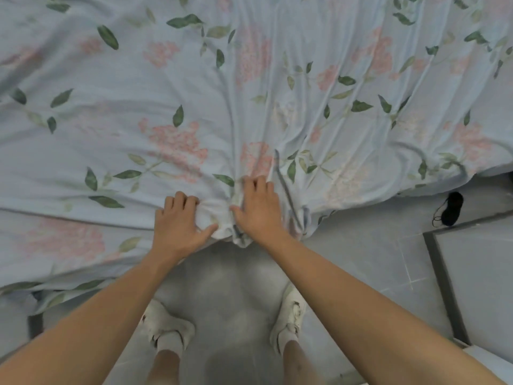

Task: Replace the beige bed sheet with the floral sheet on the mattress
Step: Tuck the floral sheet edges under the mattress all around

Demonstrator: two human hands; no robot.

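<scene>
Left hand: fingers curled, thumb spread toward the right, clamped on a bunched fold of the floral sheet at its near edge. Right hand: fingers together and pressed flat onto the same gathered fabric, thumb hooked against the bunch; whether it grips or only presses, cannot tell. The two hands sit just beside each other, the bunch between them.

Creases radiate from the bunch toward the far right. The sheet covers the bed across the whole far field; mattress and any beige sheet are not visible beneath it. Near edge hangs over the bed side on the left, lower than at the hands; on the right it rises away and ends at a draped corner.

Floor: grey tiles, open on the near right. White shoes stand near the bed edge, apart. A small black object lies on the floor just beside the right-hand sheet edge.
</scene>
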